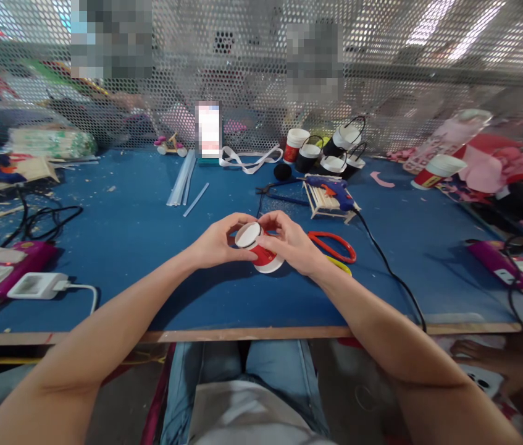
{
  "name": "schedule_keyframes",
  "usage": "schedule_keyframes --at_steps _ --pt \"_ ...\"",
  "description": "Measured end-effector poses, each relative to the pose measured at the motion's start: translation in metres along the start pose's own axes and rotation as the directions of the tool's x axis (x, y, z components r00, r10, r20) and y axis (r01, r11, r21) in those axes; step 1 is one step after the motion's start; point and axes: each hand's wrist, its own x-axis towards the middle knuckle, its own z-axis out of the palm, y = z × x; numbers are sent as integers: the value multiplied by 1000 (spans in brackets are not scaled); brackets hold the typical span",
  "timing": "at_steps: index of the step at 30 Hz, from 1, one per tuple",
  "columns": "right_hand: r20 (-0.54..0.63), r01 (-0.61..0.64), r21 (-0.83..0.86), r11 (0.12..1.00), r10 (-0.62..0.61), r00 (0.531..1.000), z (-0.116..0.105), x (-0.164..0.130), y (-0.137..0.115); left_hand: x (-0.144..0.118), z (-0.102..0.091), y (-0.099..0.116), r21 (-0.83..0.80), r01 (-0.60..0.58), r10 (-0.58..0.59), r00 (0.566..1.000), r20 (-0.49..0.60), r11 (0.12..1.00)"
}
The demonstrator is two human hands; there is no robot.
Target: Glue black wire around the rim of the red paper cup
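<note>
A small red paper cup with a white base (261, 248) is held upside down, tilted slightly, over the middle of the blue-topped work table (141, 247), nearer its front edge than its back. The cup's wide rim rests on or just above the table surface. The left hand (217, 242) is closed around the cup's left side, fingertips on the white base. The right hand (291, 244) is clasped over the cup's right side, thumb and fingers curled against the red wall.

Just beside the right hand, a pair of red-handled scissors (333, 245) lies on the table, with a yellow looped piece (341, 265) touching it. Further back, a blue hot-glue gun (335, 190) rests on a small rack of pale wooden sticks (321, 203), its black cord (391, 269) running toward the front edge. Near the back edge, a cluster of black and white cups with wire handles (335, 154) is seen. At the left edge, a white charger (36, 285) lies beside a magenta power strip (6, 272).
</note>
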Motion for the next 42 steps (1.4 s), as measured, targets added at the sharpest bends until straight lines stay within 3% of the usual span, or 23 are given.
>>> schedule_keyframes --at_steps 5,10,13,20,33,42 --pt "-4 -28 70 997 29 1000 -1 0 -1 0 -2 0 -45 9 -8 1000 12 999" --pt "-232 82 169 982 -41 972 -5 2 0 0 -3 0 -201 48 -30 995 90 978" --pt "-284 70 142 987 -27 958 -8 5 3 -1 -2 3 -247 71 -47 994 102 966" --pt "-263 55 145 988 -15 965 -10 6 6 -1 -1 7 -260 102 -68 988 137 960" --pt "-250 -12 161 987 52 967 -2 5 4 0 -2 -3 -233 34 -7 993 115 972" --pt "-241 80 21 997 -72 968 4 4 9 -1 8 -4 -64 102 -101 995 18 993"
